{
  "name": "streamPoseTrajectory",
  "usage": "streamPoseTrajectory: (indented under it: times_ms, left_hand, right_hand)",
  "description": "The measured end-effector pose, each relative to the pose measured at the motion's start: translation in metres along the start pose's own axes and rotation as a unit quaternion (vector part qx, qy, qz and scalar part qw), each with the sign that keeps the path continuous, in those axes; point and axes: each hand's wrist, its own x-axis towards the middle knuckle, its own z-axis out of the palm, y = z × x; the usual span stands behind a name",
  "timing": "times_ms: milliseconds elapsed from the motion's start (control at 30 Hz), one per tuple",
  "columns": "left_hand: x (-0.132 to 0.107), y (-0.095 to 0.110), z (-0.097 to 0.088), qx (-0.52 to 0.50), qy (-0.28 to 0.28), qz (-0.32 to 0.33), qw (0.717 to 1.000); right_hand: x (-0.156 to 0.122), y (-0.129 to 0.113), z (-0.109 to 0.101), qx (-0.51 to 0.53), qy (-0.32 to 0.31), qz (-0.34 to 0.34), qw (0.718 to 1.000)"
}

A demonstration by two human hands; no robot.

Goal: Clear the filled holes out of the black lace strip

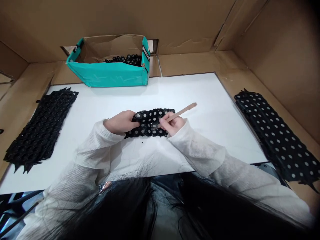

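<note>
A black rubbery sheet (150,116) with rows of light round dots lies on the white board in front of me. My left hand (123,122) grips its left end, with the thumb on top. Between the thumb and fingers of my right hand (173,122) is a thin brown wooden stick (186,108). The stick slants down to the left, and its lower tip meets the dotted surface near the sheet's middle. A tiny black scrap (142,142) lies just below the sheet.
A teal-sided cardboard box (112,74) at the back holds several black ringed pieces (127,60). Stacked black sheets (41,126) lie at the left, and dotted black sheets (277,136) at the right. Cardboard walls (185,23) surround the white board (200,90).
</note>
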Motion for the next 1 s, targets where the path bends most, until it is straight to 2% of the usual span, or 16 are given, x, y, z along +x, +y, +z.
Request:
streamPoseTrajectory:
  times_ms: [133,233,500,600,733,867,1000]
  left_hand:
    - [-0.001,-0.002,-0.003,-0.044,-0.044,0.018,0.998]
    - [-0.002,-0.001,-0.004,-0.062,-0.049,0.004,0.997]
    - [-0.003,0.001,0.002,-0.094,-0.026,0.004,0.995]
    - [-0.008,0.005,0.005,-0.09,0.013,-0.004,0.996]
    - [-0.016,0.021,0.01,-0.049,0.069,0.008,0.996]
    - [-0.023,0.037,0.015,-0.091,0.051,0.039,0.994]
    - [-0.023,0.035,0.011,-0.16,0.005,0.021,0.987]
  right_hand:
    - [0.002,0.006,0.0,-0.125,0.017,-0.05,0.991]
    - [-0.002,0.005,0.001,-0.165,0.013,-0.066,0.984]
    - [-0.005,0.004,0.005,-0.151,0.002,-0.07,0.986]
    - [-0.004,0.004,0.005,-0.141,-0.001,-0.065,0.988]
    - [-0.004,0.001,0.006,-0.147,-0.001,-0.062,0.987]
    - [-0.006,-0.001,0.009,-0.158,-0.018,-0.071,0.985]
    - [-0.005,-0.002,0.011,-0.167,-0.024,-0.071,0.983]
